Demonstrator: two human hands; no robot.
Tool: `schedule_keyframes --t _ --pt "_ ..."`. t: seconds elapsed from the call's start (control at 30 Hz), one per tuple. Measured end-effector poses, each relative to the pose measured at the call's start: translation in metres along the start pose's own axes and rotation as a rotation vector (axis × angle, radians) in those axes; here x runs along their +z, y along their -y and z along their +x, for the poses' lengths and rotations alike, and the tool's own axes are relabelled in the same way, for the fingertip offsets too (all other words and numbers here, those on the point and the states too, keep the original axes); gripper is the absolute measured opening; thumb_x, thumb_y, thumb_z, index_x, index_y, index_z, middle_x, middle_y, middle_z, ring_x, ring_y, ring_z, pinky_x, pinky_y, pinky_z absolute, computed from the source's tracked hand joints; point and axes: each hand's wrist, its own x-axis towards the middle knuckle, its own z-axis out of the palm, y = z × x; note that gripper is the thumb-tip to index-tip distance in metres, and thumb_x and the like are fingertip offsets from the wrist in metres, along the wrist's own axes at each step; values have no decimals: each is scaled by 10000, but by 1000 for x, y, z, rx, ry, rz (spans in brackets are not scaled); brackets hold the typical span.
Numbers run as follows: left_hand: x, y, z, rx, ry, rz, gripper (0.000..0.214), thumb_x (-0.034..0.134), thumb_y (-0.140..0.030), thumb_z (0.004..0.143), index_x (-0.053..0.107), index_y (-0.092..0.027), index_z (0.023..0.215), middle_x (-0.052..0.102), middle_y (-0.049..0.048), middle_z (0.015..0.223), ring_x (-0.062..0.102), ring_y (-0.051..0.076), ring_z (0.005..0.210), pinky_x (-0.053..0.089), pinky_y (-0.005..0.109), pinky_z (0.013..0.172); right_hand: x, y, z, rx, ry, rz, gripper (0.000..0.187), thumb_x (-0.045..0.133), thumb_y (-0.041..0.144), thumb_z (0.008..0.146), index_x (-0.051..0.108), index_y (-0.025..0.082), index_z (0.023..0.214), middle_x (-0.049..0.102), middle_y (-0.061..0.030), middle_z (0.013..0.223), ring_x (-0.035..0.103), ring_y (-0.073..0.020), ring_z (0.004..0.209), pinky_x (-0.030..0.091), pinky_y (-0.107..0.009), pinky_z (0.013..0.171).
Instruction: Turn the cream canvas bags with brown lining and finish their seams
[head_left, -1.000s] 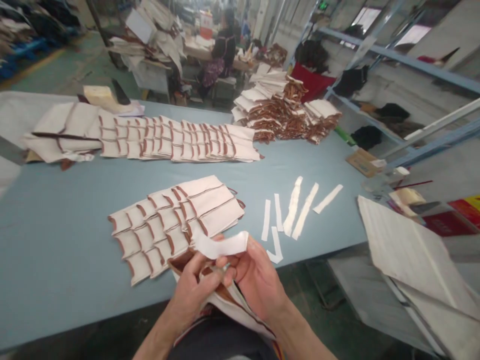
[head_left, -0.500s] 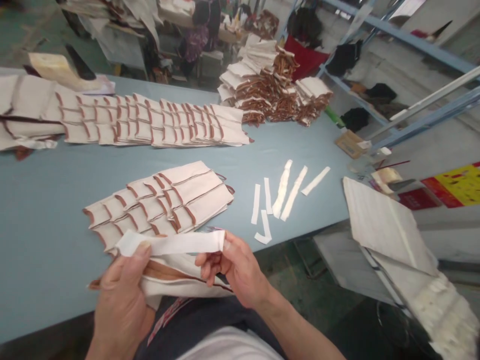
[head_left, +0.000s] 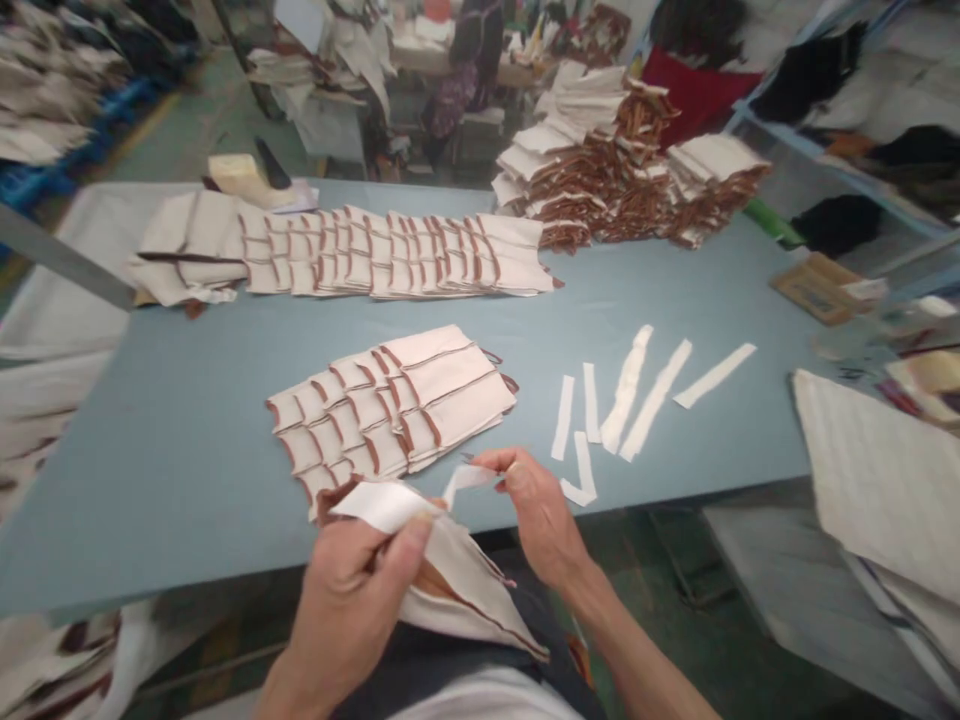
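My left hand (head_left: 352,590) is closed on one end of a white tape strip (head_left: 386,500) and on a cream fabric piece with brown piping (head_left: 457,585) that rests on my lap. My right hand (head_left: 536,515) pinches the strip's other end at the near edge of the blue table (head_left: 187,440). Just beyond my hands lies a fanned stack of cream pieces with brown trim (head_left: 397,405). Several loose white strips (head_left: 630,395) lie to the right of it.
A long overlapped row of similar pieces (head_left: 367,262) runs across the far side of the table, with tall piles (head_left: 615,165) at the back right. White sheets (head_left: 877,470) lie at the right. A person (head_left: 469,60) sits at a table behind.
The strip, stretched wide between my hands half a second ago, is now slack and short, with my hands closer together. The camera has swung left and up.
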Motion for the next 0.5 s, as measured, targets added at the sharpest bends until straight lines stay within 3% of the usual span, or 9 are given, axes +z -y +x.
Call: schedule_keyframes --t 0.03,0.1,0.2,0.33,0.5 --pt "0 -3 1 85 69 23 393 664 -347 1036 833 -193 717 666 -25 538 618 144 476 469 221 497 -5 5 2 -75 -9 -71 715 506 865 1101 797 214 1062 838 -109 1056 754 -260 1021 596 -383 918" --pt "1 -11 1 155 124 25 430 642 -294 1034 744 -197 628 571 -50 478 509 105 419 372 216 461 -9 21 5 -232 93 -125 674 462 793 1156 802 217 1071 849 -109 1127 760 -267 1104 566 -405 1009" --pt "3 -19 -1 177 159 -1 428 617 -228 1026 663 -202 601 624 -45 491 555 94 433 369 204 478 -1 48 5 -356 316 -164 519 568 667 1164 778 213 1022 844 -84 1103 756 -244 1072 544 -387 1012" --pt "5 -19 -10 194 237 -32 352 577 -143 968 715 -206 650 785 -6 617 697 117 507 459 190 539 23 72 4 -228 421 -116 241 708 391 1069 732 211 912 822 -38 979 745 -202 959 546 -325 921" --pt "5 -15 -21 129 188 -55 337 596 -164 952 732 -212 647 791 7 620 734 140 529 479 197 531 42 87 0 -81 414 -43 273 695 418 1028 743 197 873 785 -25 874 718 -183 848 546 -299 826"
